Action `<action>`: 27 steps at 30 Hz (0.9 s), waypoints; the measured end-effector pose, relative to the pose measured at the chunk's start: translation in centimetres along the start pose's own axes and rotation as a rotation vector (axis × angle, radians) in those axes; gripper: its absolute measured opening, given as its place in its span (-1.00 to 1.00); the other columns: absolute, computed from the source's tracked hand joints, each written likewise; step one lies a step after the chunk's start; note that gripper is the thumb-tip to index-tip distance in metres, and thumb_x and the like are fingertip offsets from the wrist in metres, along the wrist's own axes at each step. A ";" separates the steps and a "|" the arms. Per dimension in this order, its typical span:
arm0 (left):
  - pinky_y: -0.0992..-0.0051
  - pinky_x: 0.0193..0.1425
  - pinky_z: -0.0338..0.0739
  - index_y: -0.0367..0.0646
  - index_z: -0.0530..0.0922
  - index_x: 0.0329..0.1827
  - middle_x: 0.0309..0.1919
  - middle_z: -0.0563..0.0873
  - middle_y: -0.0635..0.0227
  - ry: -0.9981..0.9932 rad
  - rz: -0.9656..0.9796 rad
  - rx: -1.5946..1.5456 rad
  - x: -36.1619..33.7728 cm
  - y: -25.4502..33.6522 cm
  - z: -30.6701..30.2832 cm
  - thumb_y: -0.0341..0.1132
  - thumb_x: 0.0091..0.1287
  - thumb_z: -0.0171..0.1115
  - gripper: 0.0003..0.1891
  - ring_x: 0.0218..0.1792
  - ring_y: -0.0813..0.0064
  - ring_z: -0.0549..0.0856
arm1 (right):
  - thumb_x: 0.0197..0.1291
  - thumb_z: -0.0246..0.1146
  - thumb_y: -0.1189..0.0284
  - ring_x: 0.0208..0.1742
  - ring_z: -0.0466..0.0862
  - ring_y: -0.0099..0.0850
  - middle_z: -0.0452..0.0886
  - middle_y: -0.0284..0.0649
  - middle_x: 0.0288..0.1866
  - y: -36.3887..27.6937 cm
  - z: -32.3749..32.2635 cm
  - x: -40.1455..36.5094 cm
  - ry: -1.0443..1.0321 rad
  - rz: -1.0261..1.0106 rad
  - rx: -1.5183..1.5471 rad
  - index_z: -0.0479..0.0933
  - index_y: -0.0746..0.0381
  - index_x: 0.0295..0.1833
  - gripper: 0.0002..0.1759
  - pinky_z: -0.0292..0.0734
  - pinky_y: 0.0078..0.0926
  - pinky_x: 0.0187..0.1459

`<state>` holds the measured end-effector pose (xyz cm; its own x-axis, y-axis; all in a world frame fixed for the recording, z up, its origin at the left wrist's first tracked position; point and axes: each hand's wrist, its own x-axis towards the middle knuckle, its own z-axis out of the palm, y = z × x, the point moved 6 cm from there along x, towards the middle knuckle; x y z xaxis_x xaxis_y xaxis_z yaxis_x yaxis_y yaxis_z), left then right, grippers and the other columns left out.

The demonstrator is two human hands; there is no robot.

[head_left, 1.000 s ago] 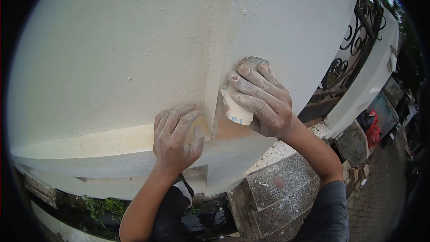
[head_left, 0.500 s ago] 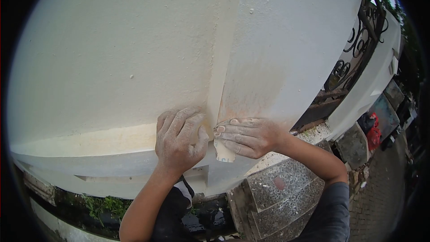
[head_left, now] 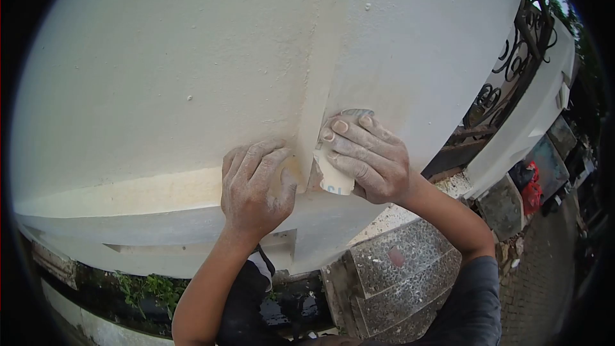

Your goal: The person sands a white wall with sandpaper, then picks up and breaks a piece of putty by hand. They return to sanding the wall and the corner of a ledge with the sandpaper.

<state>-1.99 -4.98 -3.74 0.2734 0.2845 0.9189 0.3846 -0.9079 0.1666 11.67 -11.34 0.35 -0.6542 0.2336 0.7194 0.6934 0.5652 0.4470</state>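
- Right hand (head_left: 375,160): fingers slightly spread, holding printed paper (head_left: 336,179) against the wall (head_left: 192,45), right of the ridge (head_left: 320,83)
- Left hand (head_left: 256,186): fingers bent, close together, thumb apart, touching the wall, left of the ridge
- Red bag (head_left: 532,193): well right of the ridge, contents hidden

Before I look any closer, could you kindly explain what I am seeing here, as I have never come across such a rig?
There is no machine: these are a person's own bare hands, seen by one camera worn on the head, looking forward and down. The right hand presses a pale sheet with blue print, perhaps sandpaper, flat against the whitish wall. The left hand is set against the wall beside a raised strip; whether it holds anything is hidden. Both hands are dusty. Below are a speckled slab and green plants; a red bag sits further right.
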 end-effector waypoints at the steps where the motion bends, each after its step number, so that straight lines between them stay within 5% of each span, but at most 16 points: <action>1: 0.30 -0.02 0.39 -0.21 0.54 -0.24 -0.20 0.63 0.25 -0.004 0.011 0.004 -0.1 0.0 0.0 -0.53 -0.16 0.19 -0.68 -0.19 0.24 0.59 | 0.00 0.20 0.43 0.13 0.54 -0.31 0.61 -0.18 -0.01 -1.3 1.9 -3.1 -0.065 -0.034 0.106 0.55 0.23 -0.31 -0.87 0.48 -0.27 0.14; 2: 0.30 -0.02 0.38 -0.21 0.54 -0.24 -0.20 0.63 0.25 -0.008 0.024 0.008 -0.2 0.0 0.0 -0.53 -0.16 0.19 -0.68 -0.19 0.24 0.59 | 0.01 0.20 0.44 0.13 0.54 -0.32 0.61 -0.18 -0.01 -2.8 3.1 -4.8 -0.217 -0.055 0.165 0.55 0.21 -0.33 -0.89 0.48 -0.28 0.14; 5: 0.30 -0.02 0.38 -0.21 0.54 -0.24 -0.20 0.63 0.24 -0.037 0.048 0.054 -0.3 0.3 0.3 -0.54 -0.16 0.18 -0.68 -0.19 0.24 0.59 | 0.02 0.19 0.45 0.12 0.55 -0.32 0.61 -0.17 0.00 -1.8 2.2 -3.4 -0.240 -0.190 0.112 0.55 0.19 -0.36 -0.92 0.47 -0.29 0.15; 9: 0.31 -0.02 0.38 -0.21 0.54 -0.25 -0.20 0.63 0.24 -0.010 -0.006 0.003 -0.2 0.1 0.1 -0.55 -0.15 0.16 -0.69 -0.19 0.24 0.59 | 0.00 0.22 0.45 0.15 0.53 -0.40 0.62 -0.24 -0.02 1.9 -2.9 2.4 0.176 0.075 -0.094 0.55 0.18 -0.22 -0.83 0.45 -0.26 0.18; 15: 0.31 -0.03 0.38 -0.21 0.55 -0.25 -0.20 0.63 0.24 -0.004 0.027 0.007 -0.3 0.0 -0.1 -0.57 -0.14 0.14 -0.69 -0.19 0.23 0.59 | 0.03 0.16 0.42 0.04 0.60 -0.33 0.63 -0.20 -0.05 -2.9 3.8 -4.8 -0.239 -0.201 0.172 0.57 0.21 -0.34 -0.87 0.51 -0.33 0.11; 20: 0.32 -0.03 0.38 -0.21 0.55 -0.25 -0.22 0.63 0.25 0.000 -0.028 -0.015 -0.1 -0.1 -0.2 -0.57 -0.14 0.14 -0.69 -0.19 0.24 0.59 | -0.11 0.31 0.39 0.15 0.54 -0.30 0.63 -0.15 -0.05 0.8 -1.6 1.1 0.091 0.071 -0.067 0.54 0.22 -0.25 -0.75 0.43 -0.21 0.17; 23: 0.32 -0.03 0.38 -0.21 0.55 -0.25 -0.22 0.63 0.25 -0.012 0.000 -0.012 -0.3 -0.2 -0.2 -0.57 -0.14 0.15 -0.69 -0.19 0.24 0.59 | -0.02 0.24 0.45 0.12 0.56 -0.33 0.62 -0.18 -0.04 -3.4 3.8 -4.5 -0.310 -0.083 0.189 0.55 0.21 -0.22 -0.81 0.43 -0.25 0.19; 27: 0.30 -0.03 0.38 -0.21 0.55 -0.26 -0.21 0.63 0.24 -0.031 0.014 0.000 -0.1 -0.1 0.1 -0.56 -0.15 0.16 -0.70 -0.19 0.23 0.58 | -0.01 0.24 0.43 0.13 0.55 -0.39 0.62 -0.23 -0.02 0.6 -0.4 0.3 -0.087 -0.116 0.020 0.54 0.18 -0.21 -0.81 0.43 -0.24 0.20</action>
<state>-2.01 -4.88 -3.86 0.3060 0.2816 0.9094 0.3807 -0.9117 0.1542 12.00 -11.24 1.01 -0.7539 0.2326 0.6144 0.6060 0.6076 0.5135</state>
